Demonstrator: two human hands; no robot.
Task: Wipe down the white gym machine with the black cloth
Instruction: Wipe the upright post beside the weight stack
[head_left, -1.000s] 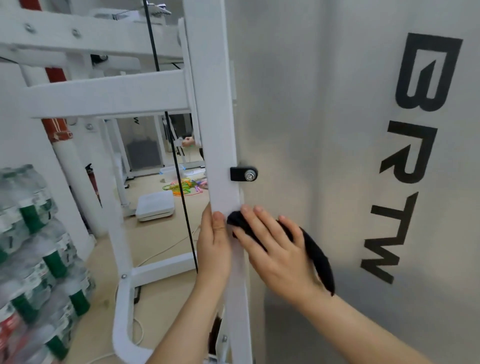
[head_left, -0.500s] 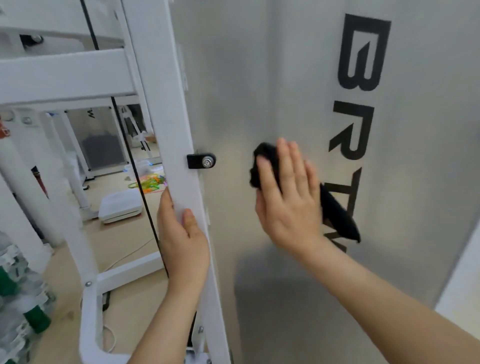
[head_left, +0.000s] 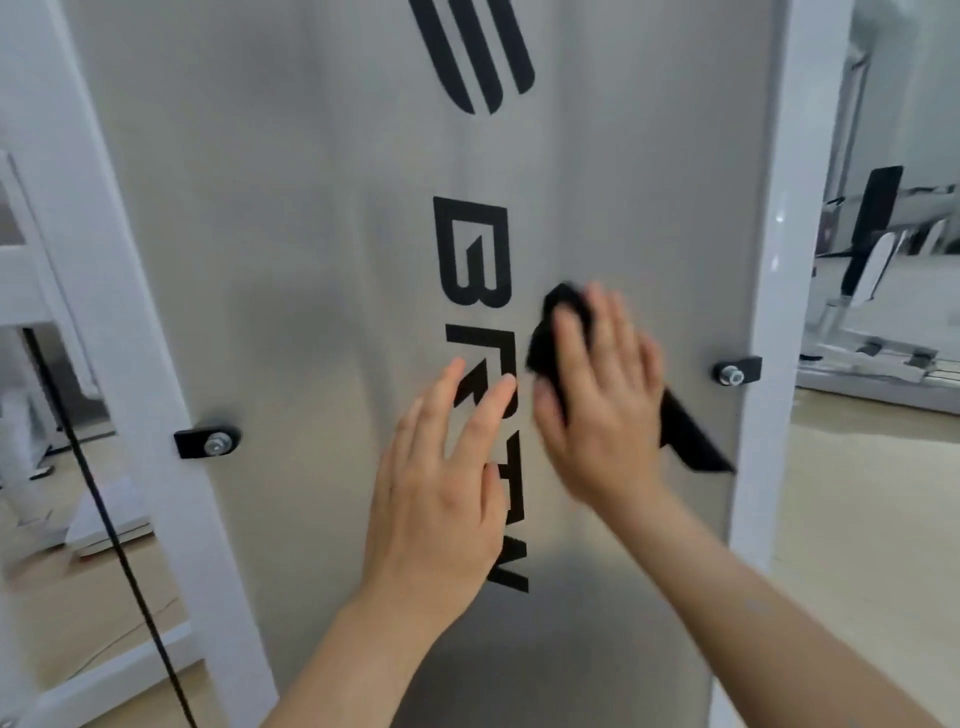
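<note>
**A wipe in progress, pressed flat**

At the far left, one upright of the white gym machine (head_left: 130, 312) leans through the frame. A thin black cable (head_left: 106, 519) hangs behind it, and a black bracket (head_left: 207, 442) bolts it to the grey panel (head_left: 285, 260). Black lettering (head_left: 470, 254) runs down the middle of that panel. The left hand (head_left: 441, 493) lies over the lower letters, fingers straight and slightly spread, holding nothing. It looks to rest on the metal as a brace, though contact under the palm is hidden. Just to its right, the right hand (head_left: 602, 400) presses the black cloth (head_left: 553, 332) flat against the panel with extended fingers, not a fist. A bunched end of the cloth shows above the fingertips, and a loose tail hangs out beyond the wrist towards the right upright (head_left: 774, 312). The hand is motion-blurred, so the thumb's part in the hold is unclear. A second bracket (head_left: 736, 370) sits at that upright, and other gym gear (head_left: 872, 234) stands beyond it.

The cloth appears thin, soft and light. It will likely fold and slide under the palm, so it is best bunched and kept under the whole hand rather than pinched at a corner. The panel looks smooth and stiff, probably slippery, and the machine looks heavy enough not to shift. The brackets and bolt heads could snag the trailing tail
</note>
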